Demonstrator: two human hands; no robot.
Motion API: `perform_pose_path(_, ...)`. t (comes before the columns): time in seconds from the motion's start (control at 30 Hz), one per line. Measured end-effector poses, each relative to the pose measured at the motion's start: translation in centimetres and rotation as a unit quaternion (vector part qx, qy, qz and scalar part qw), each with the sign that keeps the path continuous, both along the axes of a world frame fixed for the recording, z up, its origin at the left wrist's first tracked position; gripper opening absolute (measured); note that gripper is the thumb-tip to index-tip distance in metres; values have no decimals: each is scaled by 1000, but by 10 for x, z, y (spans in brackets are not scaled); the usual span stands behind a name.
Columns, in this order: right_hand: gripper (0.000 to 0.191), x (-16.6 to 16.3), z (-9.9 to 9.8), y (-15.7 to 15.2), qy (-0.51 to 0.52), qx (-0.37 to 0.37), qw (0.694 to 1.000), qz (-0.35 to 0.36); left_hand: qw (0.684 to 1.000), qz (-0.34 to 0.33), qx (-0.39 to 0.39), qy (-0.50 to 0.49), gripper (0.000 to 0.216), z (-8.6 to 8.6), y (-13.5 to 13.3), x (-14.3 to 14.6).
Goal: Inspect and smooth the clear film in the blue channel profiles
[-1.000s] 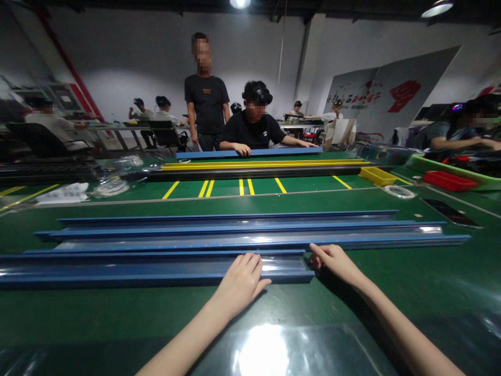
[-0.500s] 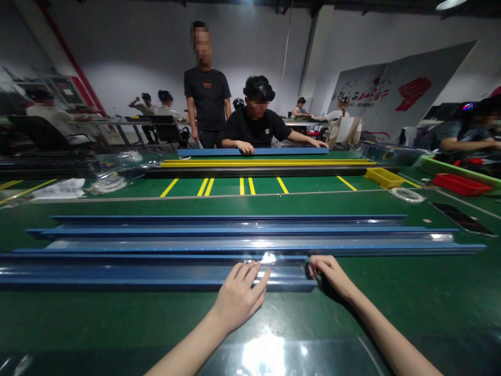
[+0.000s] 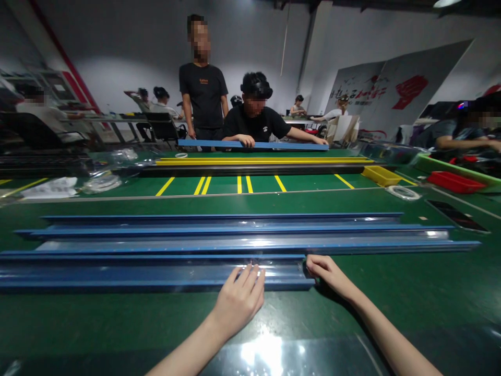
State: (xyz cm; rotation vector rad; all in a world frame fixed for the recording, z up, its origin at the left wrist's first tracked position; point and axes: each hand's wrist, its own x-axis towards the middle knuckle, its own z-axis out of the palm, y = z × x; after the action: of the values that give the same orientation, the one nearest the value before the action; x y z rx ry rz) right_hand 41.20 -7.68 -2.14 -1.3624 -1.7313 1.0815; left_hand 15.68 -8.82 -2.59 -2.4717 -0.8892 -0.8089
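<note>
Rail (image 3: 117, 272): left hand (image 3: 239, 298) atop, right hand (image 3: 326, 271) at end.

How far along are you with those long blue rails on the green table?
Looks done: the longer blue rails farther back lie side by side, glossy as if already wrapped, though I cannot be sure. In hand: the nearest rail, with the left hand flat on it and the right hand at its right end. Left, probably: finishing this one rail.

Left hand (image 3: 238, 300) and right hand (image 3: 326, 274) touch the nearest blue rail (image 3: 136, 275).
</note>
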Motion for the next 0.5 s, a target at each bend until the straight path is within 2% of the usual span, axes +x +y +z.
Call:
perform_pose_path(0.17, 27, 1, -2, 1, -3, 7, 1000, 5, 1000, 14, 14, -7, 25, 0, 0, 0)
perform_pose_path(0.5, 20, 2, -7, 2, 5, 19, 999, -39, 1000, 16, 19, -4, 21, 1, 1, 0)
